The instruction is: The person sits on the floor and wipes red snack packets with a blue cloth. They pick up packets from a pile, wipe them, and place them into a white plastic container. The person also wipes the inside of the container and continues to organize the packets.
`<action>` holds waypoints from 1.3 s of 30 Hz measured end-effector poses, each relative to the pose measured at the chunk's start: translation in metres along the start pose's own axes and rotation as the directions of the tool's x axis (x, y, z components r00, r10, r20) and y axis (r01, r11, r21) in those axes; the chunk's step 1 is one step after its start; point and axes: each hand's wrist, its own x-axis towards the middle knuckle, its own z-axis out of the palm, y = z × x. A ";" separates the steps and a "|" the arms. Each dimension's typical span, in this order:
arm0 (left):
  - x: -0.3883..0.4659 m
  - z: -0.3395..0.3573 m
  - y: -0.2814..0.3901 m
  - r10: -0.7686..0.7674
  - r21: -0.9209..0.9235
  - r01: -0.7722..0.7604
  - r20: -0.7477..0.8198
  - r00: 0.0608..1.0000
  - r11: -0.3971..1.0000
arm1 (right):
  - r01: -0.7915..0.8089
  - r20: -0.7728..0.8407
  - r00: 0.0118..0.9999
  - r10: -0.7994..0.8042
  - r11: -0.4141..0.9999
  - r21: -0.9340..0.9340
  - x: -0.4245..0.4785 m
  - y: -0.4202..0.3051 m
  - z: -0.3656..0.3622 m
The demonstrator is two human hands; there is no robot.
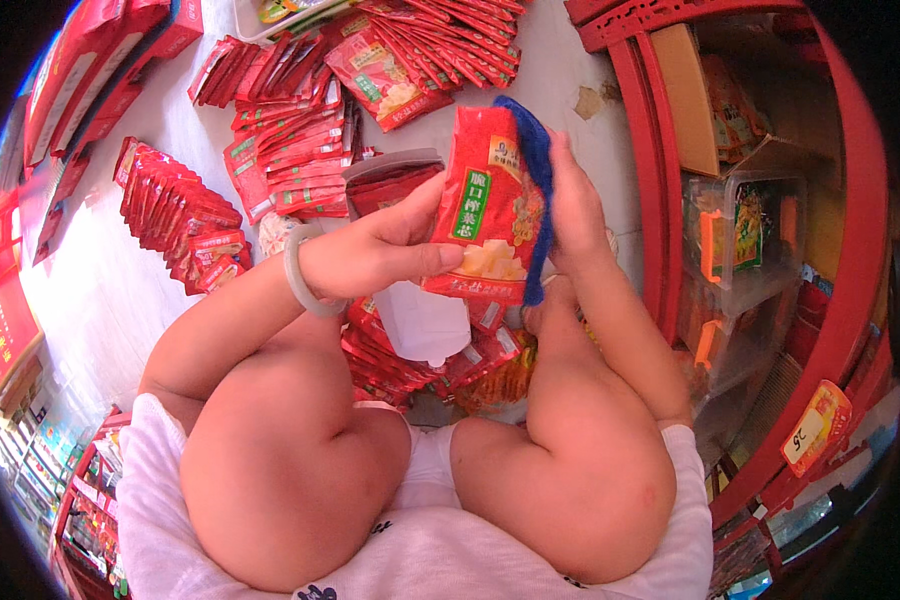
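My left hand, with a pale bangle at its wrist, grips a shiny red plastic food packet by its left side, thumb across the front. The packet is upright, its printed face towards me. A dark blue cloth lies along its right edge. My right hand presses the cloth against that side, its fingers partly hidden behind. Below the packet, between my legs, a white card flap shows. A dark-rimmed carton holding red packets sits partly hidden behind my left hand.
Rows of similar red packets lie on the pale floor, with another row at left. A white tray stands at the top. Red cartons line the left. A red metal shelf with clear plastic bins stands at right.
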 end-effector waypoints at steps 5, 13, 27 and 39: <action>0.011 0.008 0.004 0.138 -0.186 -0.191 -0.263 0.955 0.964 | -0.321 0.378 0.914 0.145 0.828 0.459 -0.015 0.011 -0.009; 0.000 -0.031 0.042 0.270 0.156 -0.221 -0.549 0.791 0.963 | -0.065 0.158 0.981 0.116 0.952 -0.300 -0.019 0.005 0.010; -0.047 -0.065 0.027 0.037 0.348 0.051 -0.242 0.970 0.936 | -0.108 -0.317 0.948 0.009 0.949 -0.296 0.004 0.032 -0.052; -0.031 -0.072 -0.033 0.150 0.898 0.215 -0.291 0.945 0.384 | -0.094 -0.310 0.950 -0.032 0.919 -0.383 0.005 0.037 -0.045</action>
